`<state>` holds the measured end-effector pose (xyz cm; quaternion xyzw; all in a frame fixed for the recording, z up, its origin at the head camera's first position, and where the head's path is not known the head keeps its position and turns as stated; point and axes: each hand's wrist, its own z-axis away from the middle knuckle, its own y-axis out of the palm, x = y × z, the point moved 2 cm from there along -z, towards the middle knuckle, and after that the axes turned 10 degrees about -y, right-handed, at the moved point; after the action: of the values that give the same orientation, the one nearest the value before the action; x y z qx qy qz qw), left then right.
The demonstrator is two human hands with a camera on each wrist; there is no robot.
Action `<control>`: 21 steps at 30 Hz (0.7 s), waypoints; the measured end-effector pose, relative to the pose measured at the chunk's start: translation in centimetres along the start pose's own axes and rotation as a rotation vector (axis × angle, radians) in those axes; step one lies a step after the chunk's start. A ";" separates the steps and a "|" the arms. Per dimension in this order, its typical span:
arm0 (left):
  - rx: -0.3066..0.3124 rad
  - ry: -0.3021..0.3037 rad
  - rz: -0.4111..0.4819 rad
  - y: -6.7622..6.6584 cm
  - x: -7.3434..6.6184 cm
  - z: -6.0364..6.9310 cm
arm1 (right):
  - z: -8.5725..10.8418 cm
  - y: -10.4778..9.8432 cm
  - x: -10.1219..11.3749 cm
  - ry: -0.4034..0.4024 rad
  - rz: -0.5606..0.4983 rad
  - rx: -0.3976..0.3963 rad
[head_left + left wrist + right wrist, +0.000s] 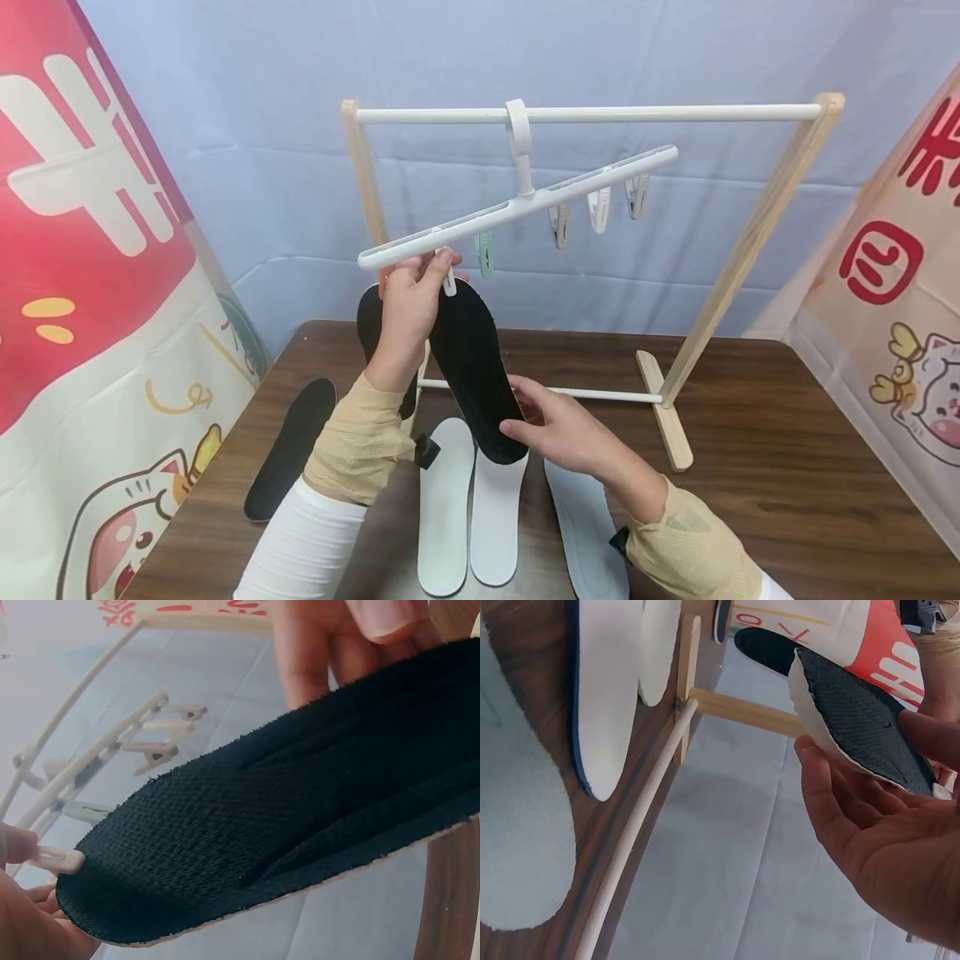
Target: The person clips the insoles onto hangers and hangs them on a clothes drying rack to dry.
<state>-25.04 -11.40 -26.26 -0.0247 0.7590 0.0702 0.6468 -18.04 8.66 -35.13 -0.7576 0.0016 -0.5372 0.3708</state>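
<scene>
My left hand (412,304) pinches a white clothespin (450,282) near the low left end of a white clip hanger (517,204). The clothespin sits at the top edge of a black insole (476,367), which hangs slanted. My right hand (562,425) holds this insole near its lower end, thumb in front and fingers behind, as the right wrist view also shows. Partly hidden behind my left hand, another black insole (369,321) hangs by an orange clothespin (383,279). A green clothespin (485,254) is just right of the left hand.
The hanger hooks over the bar (660,114) of a wooden-legged rack. Clothespins (598,208) dangle from its raised right side. On the brown table (787,483) lie a black insole (292,450), two whitish insoles (444,517) side by side and a grey-blue insole (588,533).
</scene>
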 end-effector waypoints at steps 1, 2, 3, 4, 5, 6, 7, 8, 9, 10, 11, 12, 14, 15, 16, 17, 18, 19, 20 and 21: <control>0.001 -0.002 0.002 0.0 0.0 0.0 | 0.0 0.0 -0.1 -0.007 0.008 0.004; 0.000 -0.004 0.004 0.0 0.0 -0.1 | 0.1 0.0 -0.2 -0.012 0.012 0.009; 0.000 -0.006 0.003 0.0 0.1 -0.1 | 0.2 -0.1 -0.3 -0.019 0.013 0.013; 0.001 -0.007 0.002 0.0 0.1 -0.1 | 0.2 -0.1 -0.4 -0.029 0.011 0.018; 0.004 -0.005 0.005 0.0 0.1 -0.1 | 0.3 -0.2 -0.4 -0.037 0.010 0.020; 0.006 -0.005 0.000 0.0 0.1 -0.1 | 0.3 -0.2 -0.5 -0.040 0.007 0.019; 0.007 -0.005 -0.004 0.0 0.1 0.0 | 0.4 -0.2 -0.6 -0.042 0.005 0.018; 0.010 -0.005 -0.007 0.0 0.1 0.0 | 0.5 -0.3 -0.6 -0.040 0.005 0.017; 0.010 -0.006 -0.010 0.0 0.1 0.0 | 0.5 -0.3 -0.7 -0.038 0.009 0.015; 0.010 -0.005 -0.013 0.0 0.1 0.0 | 0.6 -0.3 -0.7 -0.033 0.012 0.013; 0.011 -0.005 -0.015 0.0 0.1 0.0 | 0.7 -0.4 -0.8 -0.028 0.014 0.011; 0.010 -0.004 -0.019 0.0 0.1 0.0 | 0.7 -0.4 -0.9 -0.022 0.018 0.008; 0.010 -0.001 -0.023 0.0 0.0 0.0 | 0.9 -0.5 -1.0 -0.016 0.028 0.005; 0.009 0.001 -0.028 -0.1 0.0 0.0 | 0.9 -0.5 -1.1 -0.015 0.028 0.003; 0.010 0.003 -0.030 -0.1 0.0 0.0 | 0.9 -0.5 -1.1 -0.015 0.026 0.003; 0.012 0.004 -0.030 -0.1 0.0 0.0 | 1.0 -0.5 -1.2 -0.016 0.026 0.003; 0.013 0.004 -0.032 -0.1 0.0 0.0 | 1.0 -0.5 -1.2 -0.016 0.026 0.003; 0.013 0.004 -0.031 -0.1 0.0 0.0 | 1.1 -0.6 -1.3 -0.017 0.025 0.003; 0.014 0.005 -0.027 -0.1 0.0 0.0 | 1.1 -0.6 -1.4 -0.020 0.023 0.003; 0.012 0.004 -0.025 -0.1 0.0 0.0 | 1.2 -0.6 -1.4 -0.024 0.024 0.003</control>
<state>-25.07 -11.47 -26.27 -0.0303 0.7602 0.0574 0.6464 -17.93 10.32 -36.14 -0.7633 0.0055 -0.5235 0.3785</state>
